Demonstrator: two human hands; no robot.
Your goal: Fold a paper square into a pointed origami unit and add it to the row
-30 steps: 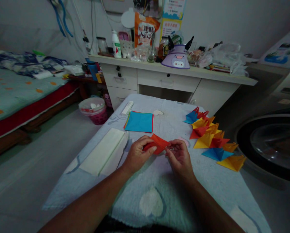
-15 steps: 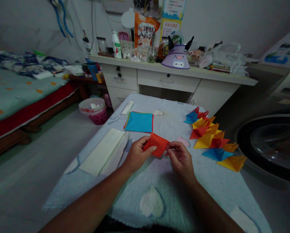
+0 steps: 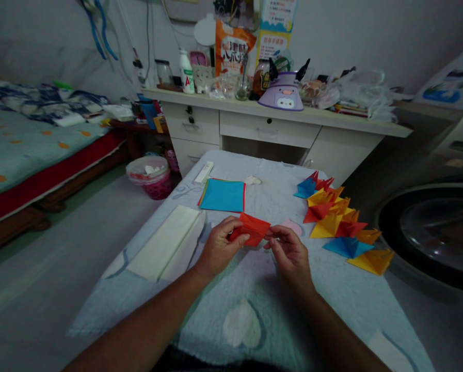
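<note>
A folded piece of red-orange origami paper [image 3: 255, 228] is held above the table between both hands. My left hand [image 3: 221, 245] pinches its left side, thumb on the near face. At its right corner, the fingertips of my right hand [image 3: 291, 253] close on the paper's edge; the exact grip is partly hidden. Just beyond lies a stack of square paper sheets [image 3: 222, 195], blue on top, with red and yellow edges showing. Along the table's right side stand several folded paper figures [image 3: 332, 214] in yellow, red and blue.
A pale folded paper packet [image 3: 165, 240] lies left of my left hand on the cloth-covered table [image 3: 239, 289]. Near the far left corner rests a small white box [image 3: 204, 172]. Behind stands a cluttered desk [image 3: 192, 121]; a washing machine [image 3: 428, 206] is at right, a pink bin [image 3: 154, 178] at left.
The red-orange paper has tilted slightly, so its lower edge sits a little higher. Both hands keep nearly the same places and hold on to it.
</note>
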